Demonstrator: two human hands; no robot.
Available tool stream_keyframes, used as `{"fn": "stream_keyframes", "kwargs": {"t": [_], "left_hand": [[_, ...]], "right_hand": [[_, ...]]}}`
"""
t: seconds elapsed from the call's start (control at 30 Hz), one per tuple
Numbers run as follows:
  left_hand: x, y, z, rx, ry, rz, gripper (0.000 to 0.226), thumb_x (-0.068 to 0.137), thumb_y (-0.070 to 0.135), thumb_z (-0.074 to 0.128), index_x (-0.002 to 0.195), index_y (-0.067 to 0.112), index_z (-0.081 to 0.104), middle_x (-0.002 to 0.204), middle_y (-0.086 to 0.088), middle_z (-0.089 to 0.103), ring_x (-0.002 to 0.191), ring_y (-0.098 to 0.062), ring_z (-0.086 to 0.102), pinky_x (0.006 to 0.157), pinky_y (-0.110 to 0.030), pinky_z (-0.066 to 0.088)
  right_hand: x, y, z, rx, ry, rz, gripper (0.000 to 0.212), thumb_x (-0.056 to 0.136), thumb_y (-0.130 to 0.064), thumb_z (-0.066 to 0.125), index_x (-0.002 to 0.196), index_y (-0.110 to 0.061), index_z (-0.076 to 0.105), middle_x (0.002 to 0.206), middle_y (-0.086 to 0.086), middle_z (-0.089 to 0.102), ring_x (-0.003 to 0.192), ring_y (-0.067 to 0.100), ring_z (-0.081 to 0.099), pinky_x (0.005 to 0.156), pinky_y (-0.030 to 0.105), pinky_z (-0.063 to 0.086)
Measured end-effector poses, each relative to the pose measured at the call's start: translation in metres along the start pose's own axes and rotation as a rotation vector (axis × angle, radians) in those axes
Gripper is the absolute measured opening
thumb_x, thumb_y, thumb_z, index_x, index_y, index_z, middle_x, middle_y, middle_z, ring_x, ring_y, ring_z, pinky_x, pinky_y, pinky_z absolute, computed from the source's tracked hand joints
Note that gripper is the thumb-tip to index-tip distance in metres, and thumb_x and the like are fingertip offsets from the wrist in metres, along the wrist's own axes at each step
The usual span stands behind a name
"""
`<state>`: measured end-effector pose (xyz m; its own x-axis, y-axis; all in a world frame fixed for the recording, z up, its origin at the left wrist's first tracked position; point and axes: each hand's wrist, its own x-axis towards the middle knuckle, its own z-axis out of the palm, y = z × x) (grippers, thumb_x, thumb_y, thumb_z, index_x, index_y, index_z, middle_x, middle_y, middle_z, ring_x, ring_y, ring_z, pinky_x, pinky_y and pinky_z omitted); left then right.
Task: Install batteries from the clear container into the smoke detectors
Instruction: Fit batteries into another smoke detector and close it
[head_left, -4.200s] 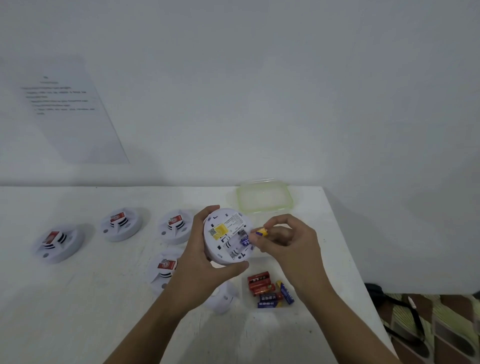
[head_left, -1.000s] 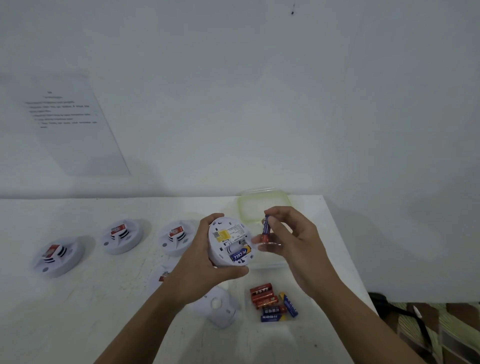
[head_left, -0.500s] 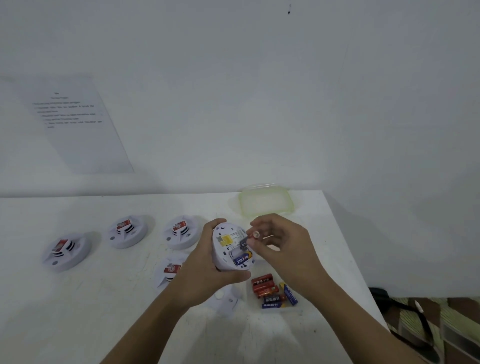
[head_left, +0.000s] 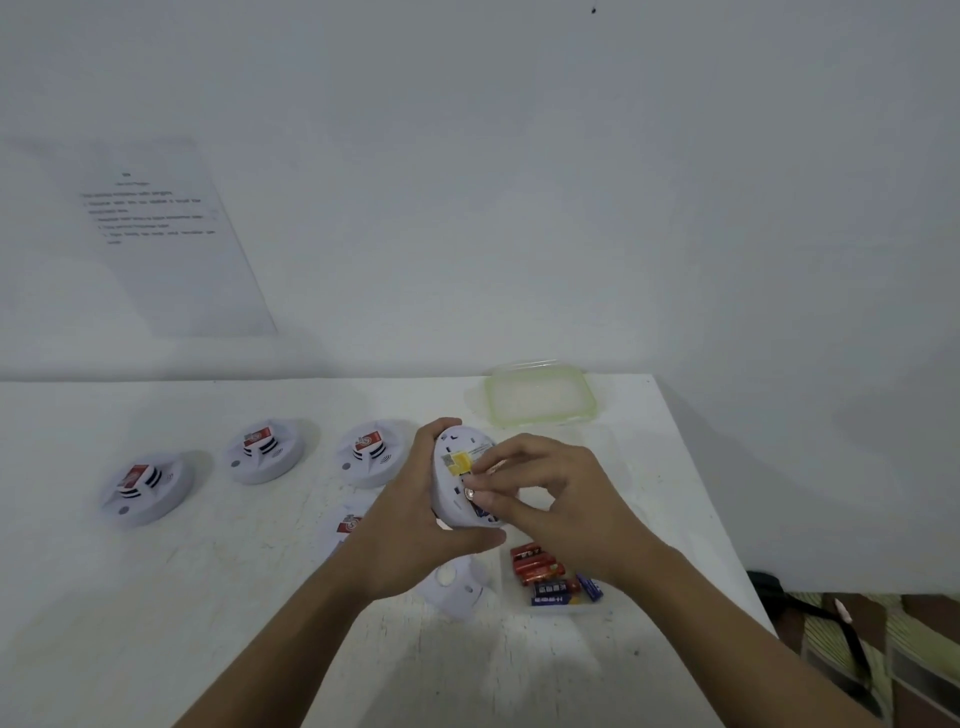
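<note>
White plastic smoke detector (head_left: 451, 499) is held up off the table (head_left: 208, 597), its back toward the camera and a yellow label showing. The left hand (head_left: 415, 519) wraps it from the left: fingers behind, thumb curled under the lower edge. The right hand (head_left: 550, 499) pinches a battery (head_left: 469, 493) between thumb and forefinger. The silver end is visible and the battery is pushed against the open slot in the detector's back. A blue battery (head_left: 483, 514) sits in the slot just below it, mostly covered by the thumb. Cannot tell whether the pinched one is fully seated.

The clear container (head_left: 566, 609) stands on the table just below the right hand, near the right edge. It holds loose batteries (head_left: 540, 569), red at the far end and blue at the near end. A green-rimmed lid (head_left: 540, 397) lies flat beyond the hands, by the back edge. A round white plate (head_left: 457, 587) lies just left of the container, beside the left wrist.

The row of detectors (head_left: 265, 449), three of them, sits on the left, face up with red stickers on top. A fourth detector (head_left: 348, 525) is partly hidden behind the left hand. A sheet of paper (head_left: 156, 234) is on the wall, its text too blurred to read.
</note>
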<state>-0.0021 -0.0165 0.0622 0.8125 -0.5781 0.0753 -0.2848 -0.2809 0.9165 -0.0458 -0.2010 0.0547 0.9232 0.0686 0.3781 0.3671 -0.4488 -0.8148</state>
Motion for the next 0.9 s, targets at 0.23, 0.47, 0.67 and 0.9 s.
{"fn": "stream_keyframes", "kwargs": {"t": [0.23, 0.47, 0.67, 0.9], "left_hand": [[0.001, 0.009, -0.001, 0.074, -0.043, 0.019, 0.087, 0.075, 0.010, 0.088, 0.131, 0.043, 0.030, 0.108, 0.045, 0.053, 0.109, 0.014, 0.058, 0.076, -0.005, 0.050], [0.002, 0.013, 0.000, 0.156, -0.043, 0.060, 0.088, 0.076, 0.016, 0.088, 0.128, 0.049, 0.025, 0.107, 0.059, 0.040, 0.111, 0.029, 0.043, 0.075, 0.004, 0.043], [0.001, 0.016, 0.001, 0.134, -0.062, 0.063, 0.088, 0.075, 0.013, 0.087, 0.128, 0.046, 0.026, 0.105, 0.058, 0.042, 0.111, 0.027, 0.045, 0.074, 0.003, 0.044], [0.003, 0.013, 0.001, 0.071, -0.067, 0.060, 0.087, 0.075, 0.010, 0.088, 0.129, 0.044, 0.028, 0.110, 0.054, 0.047, 0.114, 0.022, 0.049, 0.076, -0.002, 0.047]], "right_hand": [[0.009, -0.002, -0.010, 0.244, 0.052, 0.352, 0.035, 0.063, -0.031, 0.094, 0.095, -0.031, 0.080, 0.108, -0.011, 0.071, 0.103, 0.005, 0.063, 0.080, 0.021, 0.051], [0.011, 0.003, -0.009, 0.288, 0.030, 0.506, 0.063, 0.053, -0.040, 0.098, 0.104, -0.031, 0.062, 0.110, -0.009, 0.071, 0.104, 0.017, 0.069, 0.086, 0.046, 0.062], [0.016, -0.004, -0.016, 0.227, 0.010, 0.522, 0.061, 0.056, -0.035, 0.096, 0.104, -0.025, 0.060, 0.104, -0.003, 0.071, 0.091, 0.021, 0.072, 0.078, 0.045, 0.064], [0.014, -0.005, -0.012, 0.235, 0.047, 0.509, 0.059, 0.058, -0.031, 0.097, 0.102, -0.027, 0.058, 0.103, -0.001, 0.070, 0.085, 0.017, 0.072, 0.074, 0.046, 0.064]]}}
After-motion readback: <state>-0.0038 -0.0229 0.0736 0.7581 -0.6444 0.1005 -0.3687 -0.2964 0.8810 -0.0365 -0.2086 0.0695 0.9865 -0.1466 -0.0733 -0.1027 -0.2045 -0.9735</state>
